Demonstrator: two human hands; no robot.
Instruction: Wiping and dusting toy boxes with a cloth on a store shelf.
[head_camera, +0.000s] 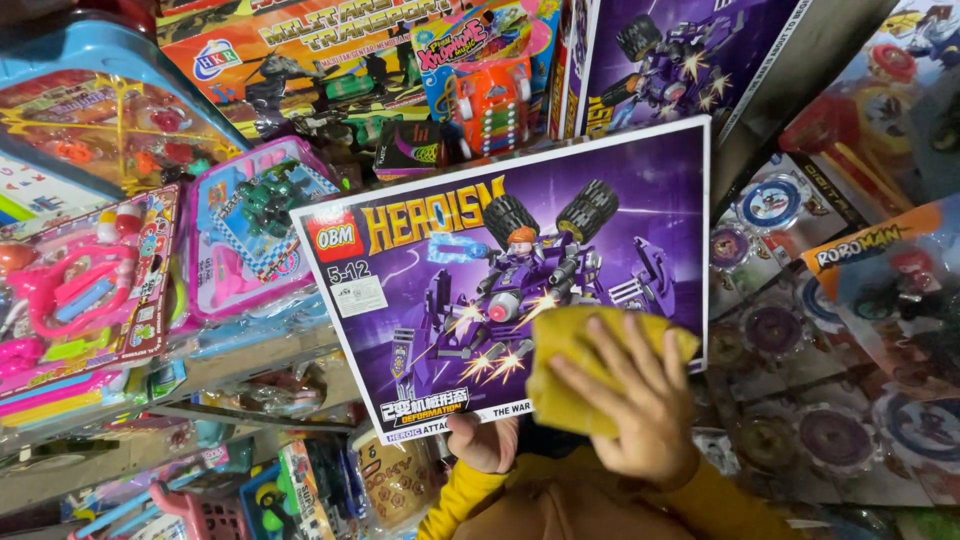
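The right hand (640, 405), fingers spread flat, presses a yellow cloth (580, 360) onto the lower right corner of the purple toy box (500, 270). The left hand (482, 440) pinches the box's bottom edge from beneath, holding it tilted before shelves of packaged toys (240, 230).

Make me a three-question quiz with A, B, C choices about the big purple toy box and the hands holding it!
1. Where is the yellow cloth?
A. on the box's lower right part
B. on the floor
C. on the pink toy set

2. What colour is the toy box mostly?
A. green
B. purple
C. white

3. What is the right hand doing?
A. hanging free
B. pressing the cloth flat on the box
C. pointing upward

Answers:
1 A, the cloth lies over the lower right front.
2 B, purple fills the box front.
3 B, spread fingers lie on the cloth, while the left hand grips the bottom edge.
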